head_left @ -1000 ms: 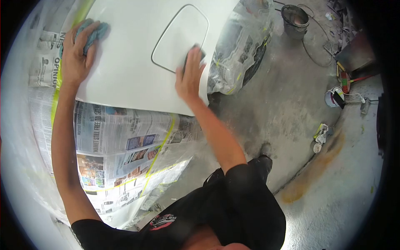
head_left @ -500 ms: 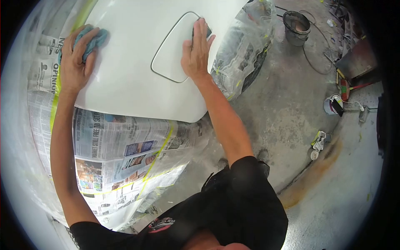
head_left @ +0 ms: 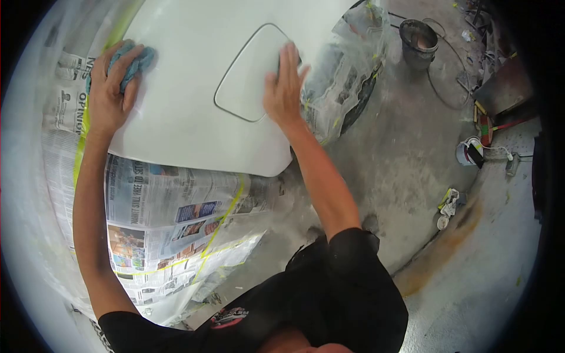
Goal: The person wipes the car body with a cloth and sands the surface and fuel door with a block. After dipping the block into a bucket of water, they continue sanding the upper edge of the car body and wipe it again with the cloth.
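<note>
A white car body panel (head_left: 176,106) with a rounded fuel flap (head_left: 247,82) fills the upper middle. Wrapped round a crumpled blue cloth (head_left: 138,63), my left hand (head_left: 109,97) rests at the panel's left edge, beside yellow-green masking tape. My right hand (head_left: 283,97) lies over the flap's right edge, slightly blurred. Beneath its fingers is a small dark pad (head_left: 299,60), mostly hidden and pressed against the panel.
Taped newspaper (head_left: 159,200) covers the car below the panel. Plastic sheeting wraps the wheel (head_left: 347,82) at right. On the concrete floor stand a dark bucket (head_left: 418,44) by a hose, a white tub (head_left: 469,151) and a brush (head_left: 486,129).
My right hand has slid a little down and to the right over the panel with the dark pad. My left hand keeps its grip on the cloth at the left edge.
</note>
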`<action>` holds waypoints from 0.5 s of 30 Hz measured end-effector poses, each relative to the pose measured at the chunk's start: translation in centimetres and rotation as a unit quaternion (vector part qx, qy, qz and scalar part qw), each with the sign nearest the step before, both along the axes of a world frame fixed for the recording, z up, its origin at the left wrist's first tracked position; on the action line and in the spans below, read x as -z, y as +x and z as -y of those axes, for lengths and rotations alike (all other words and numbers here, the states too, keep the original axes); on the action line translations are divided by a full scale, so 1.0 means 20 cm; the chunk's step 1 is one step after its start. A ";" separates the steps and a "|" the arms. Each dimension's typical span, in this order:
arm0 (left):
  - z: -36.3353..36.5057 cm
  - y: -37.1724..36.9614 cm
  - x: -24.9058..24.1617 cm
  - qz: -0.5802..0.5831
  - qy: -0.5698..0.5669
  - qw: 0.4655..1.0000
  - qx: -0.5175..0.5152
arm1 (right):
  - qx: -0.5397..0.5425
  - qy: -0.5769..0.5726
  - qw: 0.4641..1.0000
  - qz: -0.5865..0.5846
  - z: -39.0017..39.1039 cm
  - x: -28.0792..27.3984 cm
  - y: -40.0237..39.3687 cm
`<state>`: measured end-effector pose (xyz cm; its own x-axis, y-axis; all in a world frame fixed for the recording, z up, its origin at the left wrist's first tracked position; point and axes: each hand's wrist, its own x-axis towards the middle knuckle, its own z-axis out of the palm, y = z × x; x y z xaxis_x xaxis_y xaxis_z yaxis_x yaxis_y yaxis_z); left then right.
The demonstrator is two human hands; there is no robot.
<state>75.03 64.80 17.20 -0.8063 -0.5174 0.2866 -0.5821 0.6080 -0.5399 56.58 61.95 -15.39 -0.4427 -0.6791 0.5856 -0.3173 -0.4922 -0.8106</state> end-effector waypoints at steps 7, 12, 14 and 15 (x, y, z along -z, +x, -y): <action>0.01 -0.01 -0.01 0.004 -0.003 1.000 -0.004 | -0.028 0.002 0.999 -0.045 -0.02 0.05 -0.08; -0.02 -0.01 0.00 0.002 0.008 1.000 -0.027 | -0.028 -0.048 0.998 -0.006 0.04 -0.19 -0.02; -0.01 -0.01 -0.01 0.009 0.006 1.000 -0.019 | -0.034 -0.007 0.999 -0.039 -0.01 -0.12 -0.05; 0.00 -0.01 -0.01 0.009 0.005 1.000 -0.015 | -0.033 0.020 0.998 -0.057 -0.06 0.01 -0.08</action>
